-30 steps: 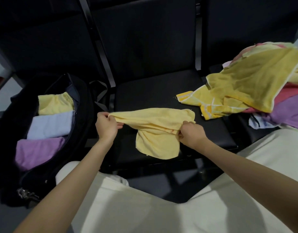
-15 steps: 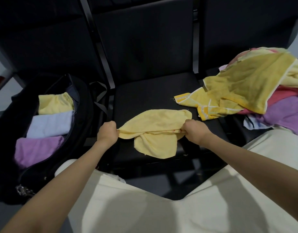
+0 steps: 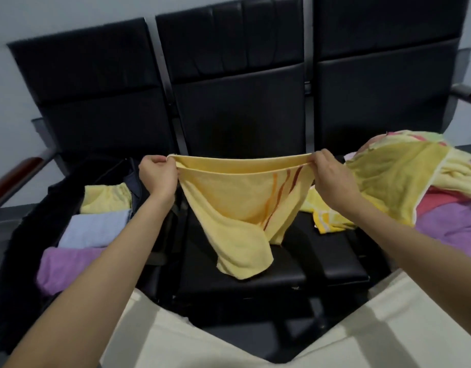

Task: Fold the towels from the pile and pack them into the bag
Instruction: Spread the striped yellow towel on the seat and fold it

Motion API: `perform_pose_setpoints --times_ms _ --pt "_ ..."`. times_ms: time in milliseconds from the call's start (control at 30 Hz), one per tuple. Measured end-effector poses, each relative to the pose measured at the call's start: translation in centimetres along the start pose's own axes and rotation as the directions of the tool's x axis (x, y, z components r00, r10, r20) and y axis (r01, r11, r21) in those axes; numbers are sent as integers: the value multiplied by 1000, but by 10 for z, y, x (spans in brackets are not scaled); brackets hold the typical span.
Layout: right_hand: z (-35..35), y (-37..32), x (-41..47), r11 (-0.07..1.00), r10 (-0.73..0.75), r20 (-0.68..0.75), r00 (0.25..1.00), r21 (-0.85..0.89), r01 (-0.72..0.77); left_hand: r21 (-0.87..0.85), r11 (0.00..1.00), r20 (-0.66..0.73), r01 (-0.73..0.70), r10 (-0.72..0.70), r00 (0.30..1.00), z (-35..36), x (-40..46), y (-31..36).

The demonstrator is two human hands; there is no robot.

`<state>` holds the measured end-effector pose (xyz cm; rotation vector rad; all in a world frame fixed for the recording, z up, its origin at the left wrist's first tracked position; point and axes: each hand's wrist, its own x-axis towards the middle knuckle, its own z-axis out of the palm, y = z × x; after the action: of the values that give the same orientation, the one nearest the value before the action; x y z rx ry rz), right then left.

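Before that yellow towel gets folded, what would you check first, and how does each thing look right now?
1. Left hand pinches a top corner of the yellow towel: ok.
2. Right hand pinches the other top corner: ok.
3. Top edge stretched straight between the hands: ok.
4. Towel hanging flat: not ok, its lower part is bunched and twisted.
5. Middle seat bare enough to lay it down: ok, though the pile spills onto its right edge.
6. Room left in the bag beside the three folded towels: cannot tell.
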<state>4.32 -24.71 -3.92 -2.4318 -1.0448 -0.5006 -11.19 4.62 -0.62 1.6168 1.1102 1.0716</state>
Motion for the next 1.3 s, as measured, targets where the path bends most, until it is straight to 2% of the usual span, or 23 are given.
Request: perform_pose_setpoints --times_ms 67,200,333,400,500,633,700,833,900,967,1133,1200,1300 --pt "-11 -7 13 999 -6 -71 997 53 9 -142 984 -106 -107 93 990 -2 -5 29" --pt "-30 -20 30 989 -22 -221 975 136 53 -261 925 -273 -275 203 940 -8 -18 76" --pt "-48 -28 32 967 13 -360 933 242 80 -282 863 -415 -418 283 865 -21 -12 95" --pt "-53 -31 34 960 57 -372 926 275 52 -273 862 -432 -426 286 855 -25 -4 95" --pt "-50 -32 38 972 39 -288 957 234 30 -266 927 -368 -263 154 917 -24 5 87" --pt "-40 -22 40 996 -25 -297 955 69 48 -211 964 -215 -159 113 970 -24 14 74" --pt "-42 -16 46 999 36 -281 959 36 -27 -225 969 -83 -98 81 993 -23 20 72" --pt "-45 -12 66 951 259 -114 959 207 -232 -262 964 108 49 -21 994 -12 30 77" --pt "-43 -12 78 912 337 -100 936 284 -298 -214 977 152 10 23 988 -2 36 78" --pt "-42 -12 89 861 395 -115 911 392 -324 -124 987 174 -106 127 977 8 42 80" --pt "-46 -18 104 789 424 -237 874 570 -229 6 919 151 -394 389 909 18 59 95" --pt "-46 -19 102 795 399 -276 874 579 -180 22 899 143 -438 431 891 18 60 97" --pt "-40 -15 90 815 353 -284 891 561 -144 47 899 169 -435 422 891 18 54 83"
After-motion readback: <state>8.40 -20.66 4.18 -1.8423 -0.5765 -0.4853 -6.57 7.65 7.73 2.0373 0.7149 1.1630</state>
